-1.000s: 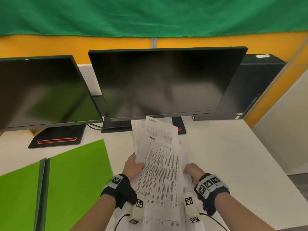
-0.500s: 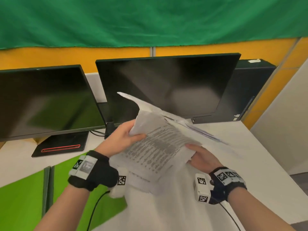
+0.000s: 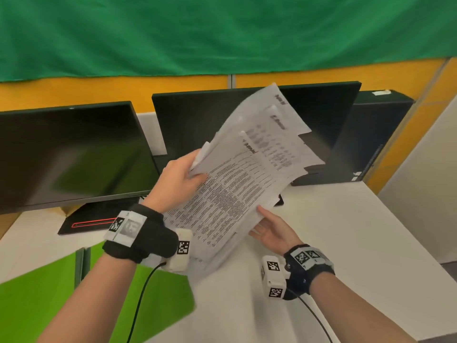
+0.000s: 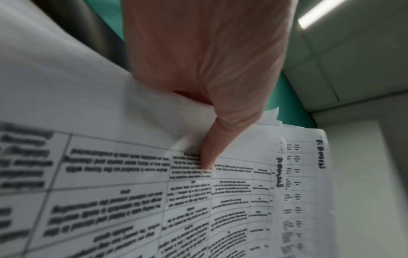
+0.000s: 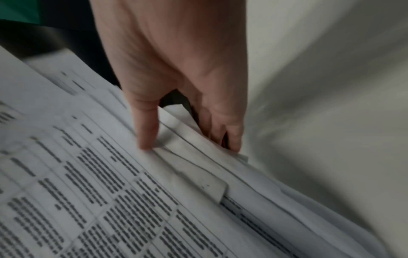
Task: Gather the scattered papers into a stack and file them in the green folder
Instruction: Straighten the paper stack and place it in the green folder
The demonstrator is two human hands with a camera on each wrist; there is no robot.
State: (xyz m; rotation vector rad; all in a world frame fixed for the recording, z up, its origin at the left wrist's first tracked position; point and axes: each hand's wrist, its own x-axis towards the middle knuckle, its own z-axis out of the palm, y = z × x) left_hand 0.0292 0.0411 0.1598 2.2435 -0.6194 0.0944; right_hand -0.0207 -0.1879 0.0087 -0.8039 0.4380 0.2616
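Green folder [image 3: 103, 300] open on desk; papers [image 3: 237, 191] held above.

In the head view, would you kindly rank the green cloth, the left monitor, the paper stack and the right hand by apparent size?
1. Green cloth.
2. Left monitor.
3. Paper stack; it is held nearer the camera, so it looks larger than it is.
4. Right hand.

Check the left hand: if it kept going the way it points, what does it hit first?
Likely the middle monitor. The left hand, gripping the papers by their left edge, points up and away toward that screen; nothing else shows between them. Depth is unclear from the head view.
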